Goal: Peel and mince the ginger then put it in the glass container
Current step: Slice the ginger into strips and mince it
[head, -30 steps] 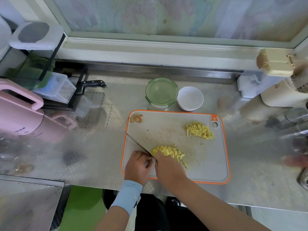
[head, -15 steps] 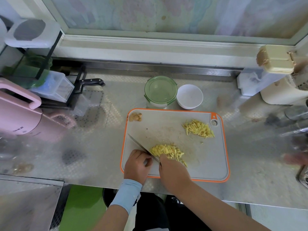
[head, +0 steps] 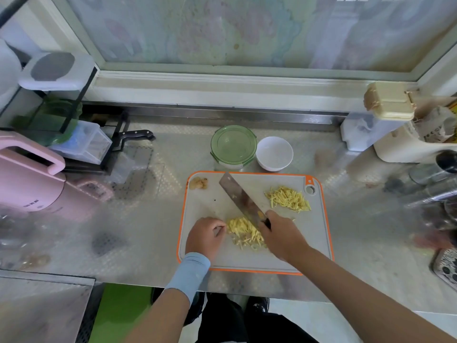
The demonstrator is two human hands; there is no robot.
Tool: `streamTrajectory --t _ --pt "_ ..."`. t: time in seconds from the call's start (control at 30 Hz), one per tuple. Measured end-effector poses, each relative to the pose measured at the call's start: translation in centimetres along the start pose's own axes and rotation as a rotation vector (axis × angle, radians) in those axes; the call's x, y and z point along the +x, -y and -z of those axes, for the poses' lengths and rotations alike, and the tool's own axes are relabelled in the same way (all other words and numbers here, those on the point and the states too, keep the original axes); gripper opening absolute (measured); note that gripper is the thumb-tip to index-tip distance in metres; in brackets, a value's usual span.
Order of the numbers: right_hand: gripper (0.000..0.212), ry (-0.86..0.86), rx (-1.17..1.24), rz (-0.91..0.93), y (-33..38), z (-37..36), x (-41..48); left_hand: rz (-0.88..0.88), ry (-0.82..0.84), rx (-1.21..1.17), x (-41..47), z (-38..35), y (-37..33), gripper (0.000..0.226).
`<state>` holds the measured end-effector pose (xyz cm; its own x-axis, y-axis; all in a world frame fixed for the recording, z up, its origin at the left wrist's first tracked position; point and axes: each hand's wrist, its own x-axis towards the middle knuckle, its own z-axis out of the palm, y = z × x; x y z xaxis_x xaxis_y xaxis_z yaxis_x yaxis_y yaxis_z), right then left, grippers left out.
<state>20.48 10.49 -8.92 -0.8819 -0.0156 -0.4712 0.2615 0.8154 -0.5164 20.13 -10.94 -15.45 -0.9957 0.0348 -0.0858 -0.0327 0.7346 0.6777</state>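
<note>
1. The right hand (head: 279, 235) grips the knife (head: 241, 198) by its handle.
2. The left hand (head: 206, 233) has its fingers curled, holding nothing visible, just beside the near ginger pile (head: 243, 231) on the cutting board (head: 319, 243).
3. To mince well, the person should probably keep fingertips tucked and cut across the strips.
4. The blade's long axis runs diagonally, tip toward the far left; the strips seem to lie roughly alongside it.
5. The glass container (head: 233, 144), lid on, stands beyond the board.

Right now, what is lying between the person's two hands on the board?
In the head view, a pile of yellow ginger strips lies between the left hand and the right hand, which grips a broad steel knife.
</note>
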Motion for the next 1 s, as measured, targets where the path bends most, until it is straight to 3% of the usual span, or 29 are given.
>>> streamTrajectory --t 0.1,0.27,0.43,0.6,0.87,0.93,1.0 --pt "0.022 0.016 -0.02 0.005 -1.2 1.5 -0.4 0.128 -0.078 -0.095 0.7 2.0 0.1 0.008" --pt "0.017 0.221 -0.147 0.113 -2.2 0.5 -2.3 0.339 -0.197 -0.118 0.4 4.9 0.4 0.013" --pt "0.019 0.281 -0.221 0.136 -2.2 -0.2 -2.6 0.256 -0.098 -0.109 -0.2 5.2 0.0 0.023" --pt "0.019 0.165 -0.264 0.112 -2.9 1.7 -1.1 0.098 0.085 -0.082 -0.3 4.0 -1.8 0.037" --pt "0.014 -0.011 -0.247 0.062 -4.3 3.8 -0.3 0.08 0.232 0.022 1.0 3.6 -3.2 0.038" --pt "0.013 0.013 -0.218 0.088 -4.1 3.6 -0.6 0.098 0.227 0.021 1.1 3.5 -3.1 0.037" --pt "0.015 0.084 -0.225 0.124 -4.0 3.2 -1.0 0.11 0.112 0.048 1.1 3.6 -3.2 0.034"
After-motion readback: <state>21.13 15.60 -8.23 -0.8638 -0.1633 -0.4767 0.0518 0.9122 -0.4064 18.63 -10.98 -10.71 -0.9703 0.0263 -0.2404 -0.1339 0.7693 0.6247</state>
